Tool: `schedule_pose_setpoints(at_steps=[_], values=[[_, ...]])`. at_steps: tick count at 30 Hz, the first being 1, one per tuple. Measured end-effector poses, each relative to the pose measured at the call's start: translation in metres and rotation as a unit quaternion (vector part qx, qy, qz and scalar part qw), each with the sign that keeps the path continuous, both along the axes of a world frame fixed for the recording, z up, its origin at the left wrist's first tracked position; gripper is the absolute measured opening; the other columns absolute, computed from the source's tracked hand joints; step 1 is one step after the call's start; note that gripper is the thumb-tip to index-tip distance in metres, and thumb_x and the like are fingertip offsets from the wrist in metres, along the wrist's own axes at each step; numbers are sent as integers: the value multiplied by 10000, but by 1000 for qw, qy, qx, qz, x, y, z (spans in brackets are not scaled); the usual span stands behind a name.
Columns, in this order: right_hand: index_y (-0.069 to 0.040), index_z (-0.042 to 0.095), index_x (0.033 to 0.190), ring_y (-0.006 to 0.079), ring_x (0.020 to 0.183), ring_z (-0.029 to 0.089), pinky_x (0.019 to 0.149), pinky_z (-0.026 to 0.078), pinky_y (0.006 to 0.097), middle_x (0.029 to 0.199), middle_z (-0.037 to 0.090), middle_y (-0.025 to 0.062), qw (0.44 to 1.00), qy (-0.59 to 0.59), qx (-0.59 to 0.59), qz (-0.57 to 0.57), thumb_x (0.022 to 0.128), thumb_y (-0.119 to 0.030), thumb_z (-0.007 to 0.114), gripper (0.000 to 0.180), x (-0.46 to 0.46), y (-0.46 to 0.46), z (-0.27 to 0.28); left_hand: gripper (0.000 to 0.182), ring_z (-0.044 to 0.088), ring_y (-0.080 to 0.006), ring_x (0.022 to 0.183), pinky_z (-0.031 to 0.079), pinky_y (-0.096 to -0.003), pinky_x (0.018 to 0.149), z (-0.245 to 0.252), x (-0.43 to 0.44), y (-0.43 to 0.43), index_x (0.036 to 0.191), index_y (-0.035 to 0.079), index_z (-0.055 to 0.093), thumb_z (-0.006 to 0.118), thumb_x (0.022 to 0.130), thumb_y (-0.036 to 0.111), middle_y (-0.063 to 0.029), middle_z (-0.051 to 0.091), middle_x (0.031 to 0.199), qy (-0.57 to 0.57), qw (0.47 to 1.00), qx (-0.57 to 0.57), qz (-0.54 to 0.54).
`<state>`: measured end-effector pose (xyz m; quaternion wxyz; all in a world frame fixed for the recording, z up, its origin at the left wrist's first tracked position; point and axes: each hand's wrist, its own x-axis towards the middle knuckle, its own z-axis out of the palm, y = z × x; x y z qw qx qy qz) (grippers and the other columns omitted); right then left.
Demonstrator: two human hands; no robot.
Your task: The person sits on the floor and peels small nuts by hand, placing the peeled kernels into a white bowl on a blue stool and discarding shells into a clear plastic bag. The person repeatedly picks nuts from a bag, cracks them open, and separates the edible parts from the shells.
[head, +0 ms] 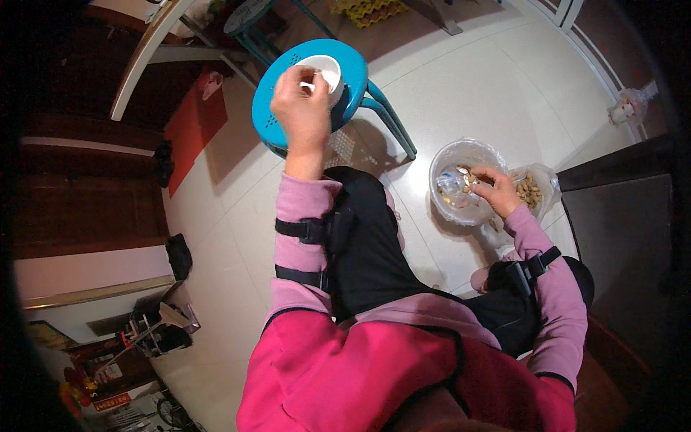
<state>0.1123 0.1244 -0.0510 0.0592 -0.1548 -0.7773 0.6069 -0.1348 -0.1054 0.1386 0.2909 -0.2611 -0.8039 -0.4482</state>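
Observation:
My left hand (303,105) is over the near left rim of a white bowl (336,69), which stands on a round blue plastic stool (264,110). Its fingers are curled towards the thumb and blurred; whether they hold anything is unclear. At the right, my right hand (499,190) reaches over a round bin (440,202) with a clear plastic liner. The thumb and forefinger are near pieces of shell, and I cannot tell if one is between them. Shells and crumpled clear plastic lie inside the bin. Beside it, unshelled peanuts (529,191) fill a clear plastic bag (549,183).
The stool's green metal legs (391,124) stand on the tiled floor. A dark panel (621,232) rises close on the right. My black-trousered knees flank the floor before me. A table edge (143,56) and a red mat or sheet (197,135) are at the upper left.

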Motion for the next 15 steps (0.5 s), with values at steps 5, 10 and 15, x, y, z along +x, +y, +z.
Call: schedule_pose_setpoints(at_steps=[5, 10, 15], values=[[5, 613, 1047, 129, 810, 594, 721, 491, 266, 911, 633, 66, 990, -89, -107, 11, 814, -155, 658, 286, -1, -1, 4, 145, 645, -279, 725, 507, -346, 662, -3, -25, -18, 871, -29, 665, 653, 771, 74, -183, 658, 844, 15, 989, -130, 71], [2, 625, 993, 110, 754, 583, 669, 487, 252, 857, 627, 51, 985, -109, -130, 7, 820, -161, 651, 239, 0, -5, 18, 232, 660, -292, 787, 511, -365, 708, 4, -19, -15, 973, -48, 672, 633, 810, 111, -215, 665, 886, -17, 986, -129, 101], [-6, 648, 927, 100, 728, 578, 662, 488, 262, 833, 634, 69, 987, -156, -27, 28, 799, -152, 661, 195, -4, 7, 21, 252, 574, -156, 669, 469, -276, 641, -11, 29, 26, 983, -26, 649, 555, 916, 198, -107, 649, 833, -235, 950, 34, -202]])
